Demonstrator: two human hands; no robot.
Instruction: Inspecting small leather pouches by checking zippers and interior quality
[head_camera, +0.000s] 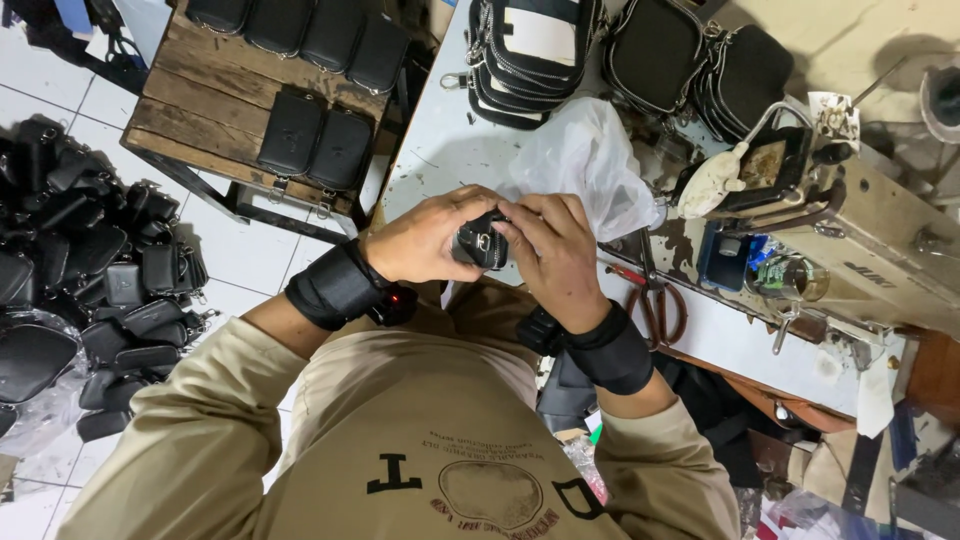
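Both my hands meet over the near edge of a white work table (440, 140). Between them is a small black zip pouch (480, 243) with a metal zipper pull. My left hand (425, 240) grips its left side and my right hand (550, 255) wraps over its right side and top. Most of the pouch is hidden by my fingers. Black wrist bands sit on both forearms.
A crumpled clear plastic bag (585, 160) lies just beyond my hands. Black pouches are stacked at the table's far end (530, 50), on a wooden bench (200, 90) and heaped on the tiled floor (90, 270). A sewing machine (850, 220) and scissors (655, 295) are to the right.
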